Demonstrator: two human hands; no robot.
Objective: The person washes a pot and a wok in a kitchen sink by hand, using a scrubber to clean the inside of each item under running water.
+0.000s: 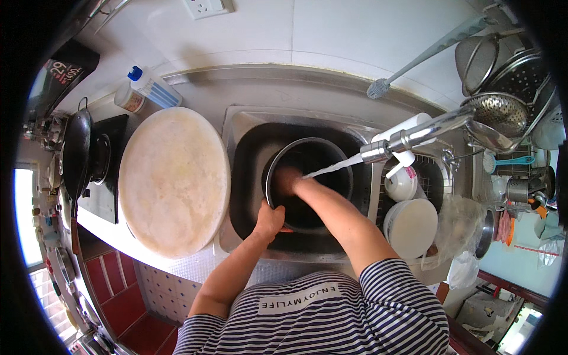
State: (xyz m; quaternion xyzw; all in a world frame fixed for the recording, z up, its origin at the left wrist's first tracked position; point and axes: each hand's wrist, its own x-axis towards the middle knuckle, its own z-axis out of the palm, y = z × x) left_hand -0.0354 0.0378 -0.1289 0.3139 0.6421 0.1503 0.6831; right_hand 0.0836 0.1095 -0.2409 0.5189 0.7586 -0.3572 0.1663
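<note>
A deep dark pot (pixel 330 217) sits tilted in the left basin of a stainless steel sink (pixel 248 116). My left hand (pixel 270 220) grips the pot's near left rim. Inside the pot, my right hand (pixel 287 179) is blurred against the inner left wall; its fingers and anything in them cannot be made out. From the chrome faucet (pixel 377 151) a stream of water (pixel 333 167) runs down onto my right wrist. A bit of something orange-red (pixel 286 230) shows below the pot beside my left hand.
Left of the sink lies a large round board (pixel 175 182), near a blue-capped bottle (pixel 155 88) and a wok (pixel 76 151) by the stove. White bowls (pixel 410 228) stand in the right basin's wire rack. A long-handled brush (pixel 426 55) leans against the tiled wall; strainers (pixel 501 111) hang at right.
</note>
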